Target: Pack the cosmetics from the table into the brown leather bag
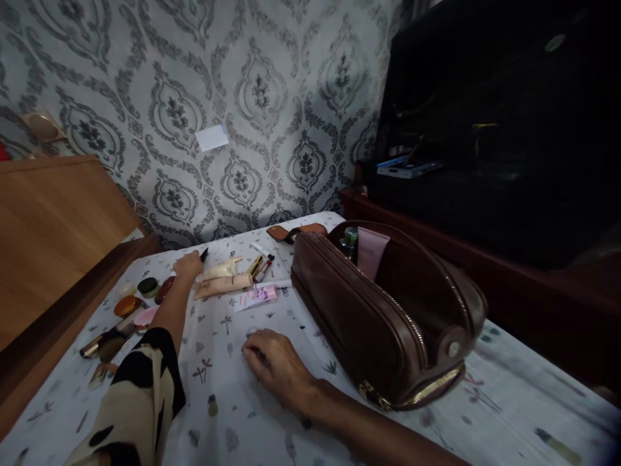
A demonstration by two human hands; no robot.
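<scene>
My left hand point(188, 264) reaches far out over the printed sheet and is closed round a thin black stick, a pencil or liner point(204, 254), whose tip pokes out past the fingers. My right hand point(272, 362) rests on the sheet near me with fingers curled under, close to the brown leather pouch point(378, 317). The pouch is unzipped, and a pink tube point(371, 251) and a green-capped bottle point(348, 238) stand inside it. Peach and cream tubes point(224, 283) lie just right of my left hand.
Several compacts, small jars and lipsticks point(130, 305) lie along the left side of the floral sheet point(233, 414). A wooden headboard point(53, 226) runs along the left. A dark cabinet point(485, 129) on a wooden ledge stands behind the pouch. A brown strap point(295, 231) lies by the wall.
</scene>
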